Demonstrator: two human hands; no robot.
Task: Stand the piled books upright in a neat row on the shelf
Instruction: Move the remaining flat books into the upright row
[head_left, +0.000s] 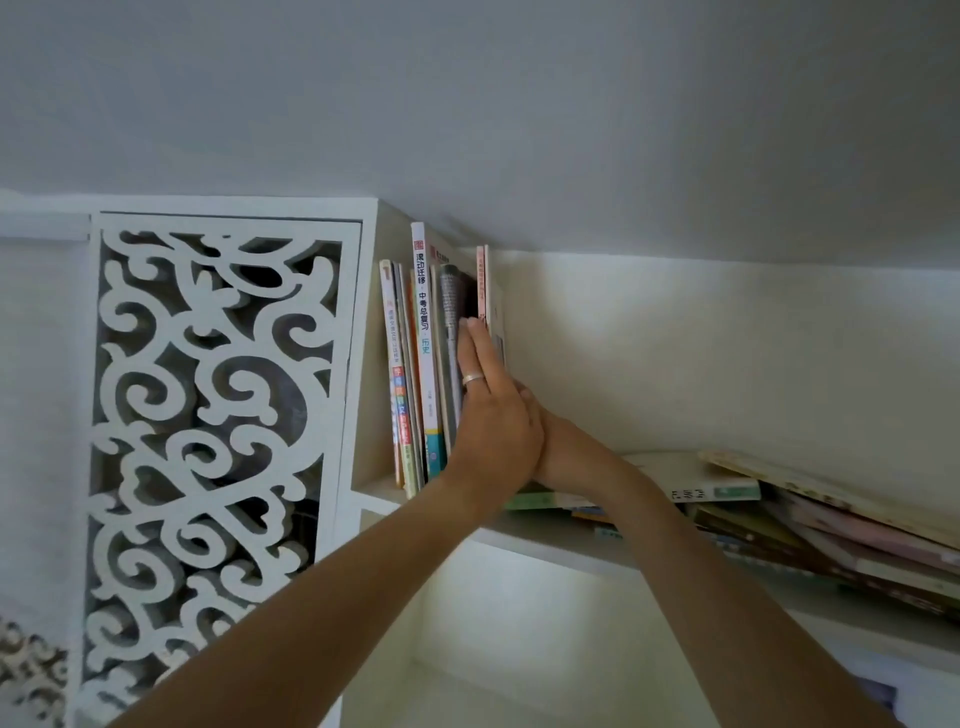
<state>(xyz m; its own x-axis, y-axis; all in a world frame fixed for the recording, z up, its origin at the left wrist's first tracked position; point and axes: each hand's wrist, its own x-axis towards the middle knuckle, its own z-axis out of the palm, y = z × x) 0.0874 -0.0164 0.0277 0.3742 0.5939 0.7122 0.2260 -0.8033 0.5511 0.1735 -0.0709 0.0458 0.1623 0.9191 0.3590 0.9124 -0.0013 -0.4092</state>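
Observation:
Several books (426, 364) stand upright at the left end of the white shelf (550, 538), spines facing me. The rightmost one is a thin pink-spined book (482, 280). My left hand (488, 410), wearing a ring, lies flat against its left side, fingers straight and pointing up. My right hand (563, 452) presses from the right, mostly hidden behind the left hand. The pink-spined book is sandwiched between both palms, its lower half hidden. A pile of books (810, 525) lies flat and slanted on the shelf to the right.
A white carved scrollwork panel (208, 415) closes the compartment left of the upright books. The pale back wall (701, 353) shows behind the shelf's bare middle stretch. A lower open compartment (493, 634) sits under the shelf board.

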